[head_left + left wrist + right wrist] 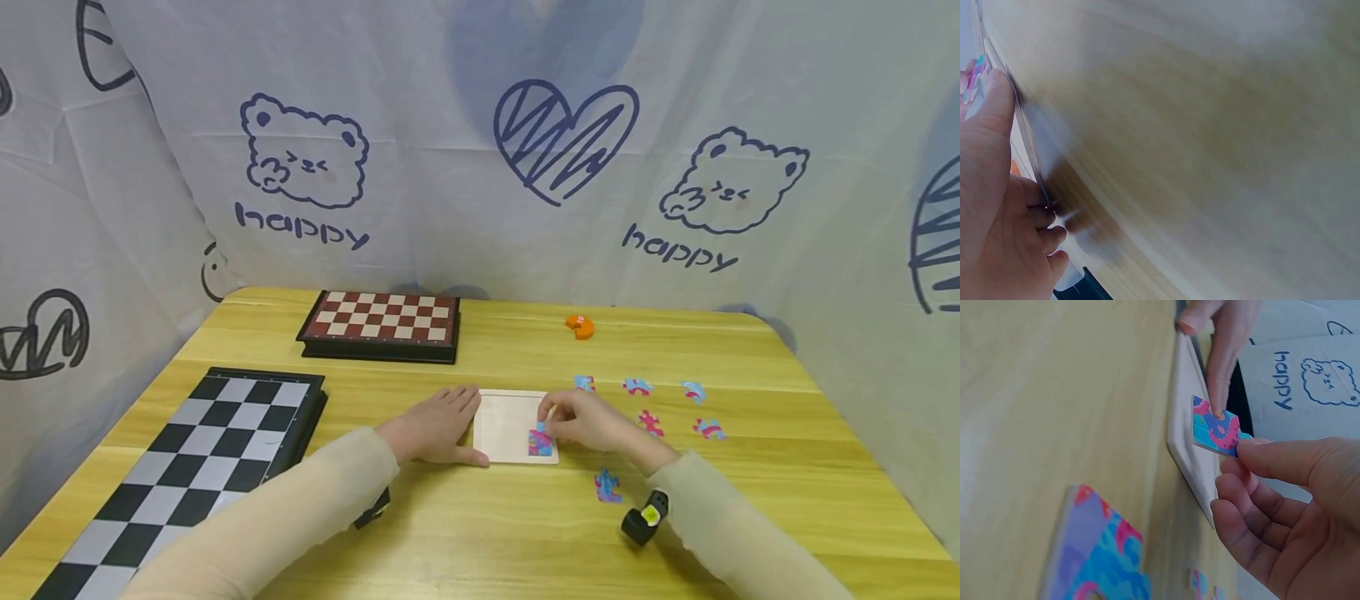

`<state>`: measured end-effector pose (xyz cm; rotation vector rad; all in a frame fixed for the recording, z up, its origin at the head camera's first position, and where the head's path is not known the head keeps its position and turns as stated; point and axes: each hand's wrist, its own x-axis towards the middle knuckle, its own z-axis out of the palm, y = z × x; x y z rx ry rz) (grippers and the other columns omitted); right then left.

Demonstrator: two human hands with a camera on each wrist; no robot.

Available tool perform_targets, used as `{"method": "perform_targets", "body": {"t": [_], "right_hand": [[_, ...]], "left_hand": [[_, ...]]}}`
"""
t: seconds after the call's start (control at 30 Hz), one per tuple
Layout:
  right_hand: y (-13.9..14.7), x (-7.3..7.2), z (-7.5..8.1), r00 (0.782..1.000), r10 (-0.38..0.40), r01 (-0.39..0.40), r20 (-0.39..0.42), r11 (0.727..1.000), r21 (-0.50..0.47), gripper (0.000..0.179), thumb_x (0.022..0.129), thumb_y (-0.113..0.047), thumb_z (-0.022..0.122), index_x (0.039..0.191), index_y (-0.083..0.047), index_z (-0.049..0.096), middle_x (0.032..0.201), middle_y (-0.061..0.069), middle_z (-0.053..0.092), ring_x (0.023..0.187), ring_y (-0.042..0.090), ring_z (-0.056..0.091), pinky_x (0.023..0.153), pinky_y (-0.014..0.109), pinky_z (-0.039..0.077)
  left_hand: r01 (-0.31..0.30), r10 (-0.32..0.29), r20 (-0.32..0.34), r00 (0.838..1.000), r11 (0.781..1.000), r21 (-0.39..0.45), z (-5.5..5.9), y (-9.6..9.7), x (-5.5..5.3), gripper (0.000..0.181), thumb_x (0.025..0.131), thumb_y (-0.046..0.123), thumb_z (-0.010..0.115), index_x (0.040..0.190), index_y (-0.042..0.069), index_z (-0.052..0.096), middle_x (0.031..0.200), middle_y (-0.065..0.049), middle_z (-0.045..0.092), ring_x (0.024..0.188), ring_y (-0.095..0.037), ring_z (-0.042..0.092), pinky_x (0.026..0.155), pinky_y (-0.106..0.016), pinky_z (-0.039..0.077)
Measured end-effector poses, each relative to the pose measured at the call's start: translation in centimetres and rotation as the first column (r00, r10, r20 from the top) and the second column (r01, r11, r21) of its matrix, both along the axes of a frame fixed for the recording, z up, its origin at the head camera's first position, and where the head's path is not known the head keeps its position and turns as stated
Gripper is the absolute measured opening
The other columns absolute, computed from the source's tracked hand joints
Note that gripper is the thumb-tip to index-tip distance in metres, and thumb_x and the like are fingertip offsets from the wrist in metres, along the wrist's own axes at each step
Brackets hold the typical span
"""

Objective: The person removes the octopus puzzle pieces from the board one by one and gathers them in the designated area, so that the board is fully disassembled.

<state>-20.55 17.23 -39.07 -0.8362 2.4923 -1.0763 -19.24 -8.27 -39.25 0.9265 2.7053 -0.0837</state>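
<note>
A shallow, pale puzzle tray [501, 427] lies on the table before me. My left hand [438, 427] rests along its left edge, fingers extended and thumb near the lower corner. In my right hand [583, 419] a pink, blue and purple jigsaw piece [1216, 427] is pinched between thumb and fingers. It is above the tray's lower right corner in the head view; the right wrist view shows it raised at a tilt. One loose blue and purple jigsaw piece [607, 486] lies below my right wrist.
Several more jigsaw pieces [650, 423] are scattered right of the tray. An orange notched disc [581, 326] sits farther back. Behind to the left stands a red-and-white chessboard box [381, 321]; a black-and-white chessboard [198, 454] lies beside my left arm. A printed cloth [435, 167] hangs behind the table.
</note>
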Motion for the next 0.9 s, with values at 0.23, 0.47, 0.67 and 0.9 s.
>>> {"method": "perform_targets", "body": {"t": [0.23, 0.47, 0.67, 0.9], "right_hand": [[2.2, 0.2, 1.3, 0.998, -0.035, 0.036, 0.047, 0.999, -0.038, 0.005, 0.089, -0.005, 0.059, 0.093, -0.007, 0.060, 0.068, 0.003, 0.054, 0.058, 0.015, 0.046, 0.051, 0.026, 0.040], [6.4, 0.7, 2.4, 0.992, -0.100, 0.106, 0.071, 0.991, -0.083, 0.012, 0.090, -0.008, 0.060, 0.099, -0.001, 0.059, 0.072, 0.011, 0.056, 0.060, 0.022, 0.048, 0.051, 0.029, 0.043], [10.6, 1.5, 2.6, 0.983, -0.164, 0.172, 0.083, 0.980, -0.101, 0.016, 0.090, -0.012, 0.060, 0.100, 0.001, 0.059, 0.073, 0.016, 0.056, 0.060, 0.026, 0.050, 0.053, 0.033, 0.046], [15.6, 2.9, 2.1, 0.986, -0.128, 0.139, 0.105, 0.985, -0.106, 0.015, 0.092, -0.007, 0.055, 0.101, 0.006, 0.056, 0.073, 0.009, 0.055, 0.062, 0.016, 0.050, 0.054, 0.032, 0.046]], "left_hand": [[0.006, -0.006, 0.001, 1.000, 1.000, -0.002, -0.1, 0.0, 0.0, 0.095, 0.084, 0.067, 0.041, 0.145, -0.001, 0.018, 0.151, -0.015, 0.013, 0.137, -0.027, 0.012, 0.110, -0.037, 0.012], [0.010, -0.010, -0.002, 1.000, 1.000, -0.008, -0.1, 0.0, 0.0, 0.095, 0.084, 0.068, 0.039, 0.145, -0.001, 0.017, 0.151, -0.015, 0.013, 0.137, -0.027, 0.012, 0.110, -0.037, 0.012], [0.009, -0.009, 0.000, 1.000, 1.000, -0.001, 0.1, -0.1, 0.0, 0.094, 0.085, 0.066, 0.041, 0.145, -0.002, 0.019, 0.150, -0.017, 0.014, 0.137, -0.028, 0.013, 0.110, -0.038, 0.013], [0.014, -0.014, -0.002, 1.000, 1.000, -0.007, 0.1, -0.2, -0.1, 0.094, 0.085, 0.067, 0.040, 0.145, -0.002, 0.018, 0.151, -0.016, 0.013, 0.137, -0.028, 0.012, 0.110, -0.038, 0.013]]}}
